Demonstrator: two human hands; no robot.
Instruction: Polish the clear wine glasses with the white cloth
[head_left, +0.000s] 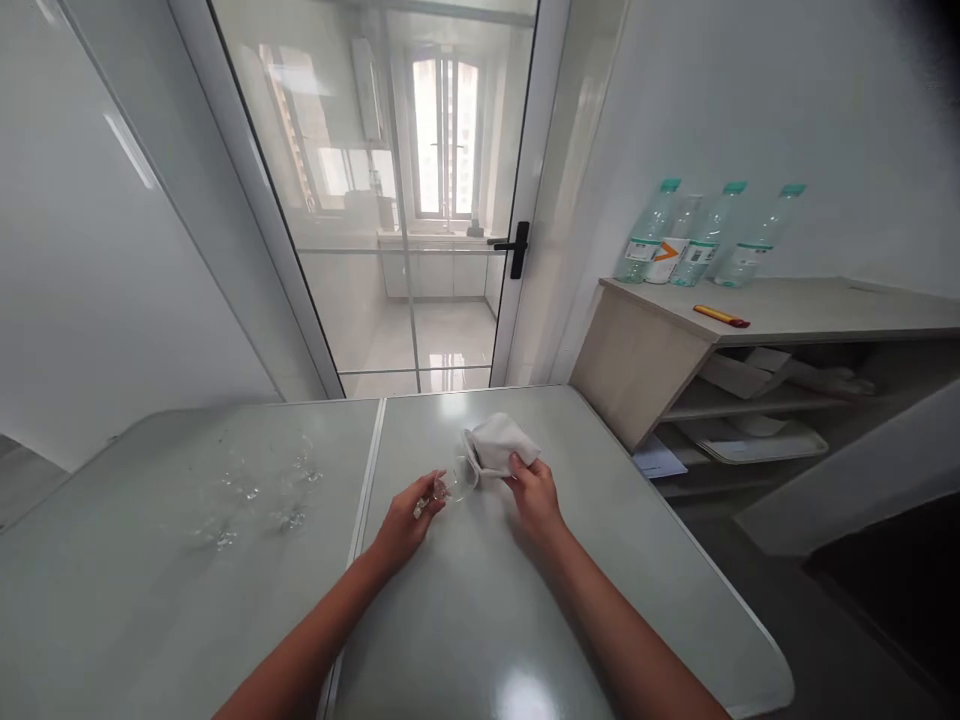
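Observation:
My left hand (409,520) is closed around the lower end of a small clear glass (461,480), which lies tilted with its rim toward the right. Ornate clear material shows between the fingers. A folded white cloth (501,445) is pinched in my right hand (536,495), thumb on top. The cloth's left edge is at the glass's rim; whether it reaches inside, I cannot tell. On the left half of the table stand several similar clear glasses (292,515), faint against the pale surface.
The pale glossy table (450,640) has a white seam running through it. To the right, a wooden shelf unit (652,350) bears several plastic bottles (701,240) and a yellow-and-red stick-shaped item (721,317). Beyond the table is a glass door with a black handle (517,250).

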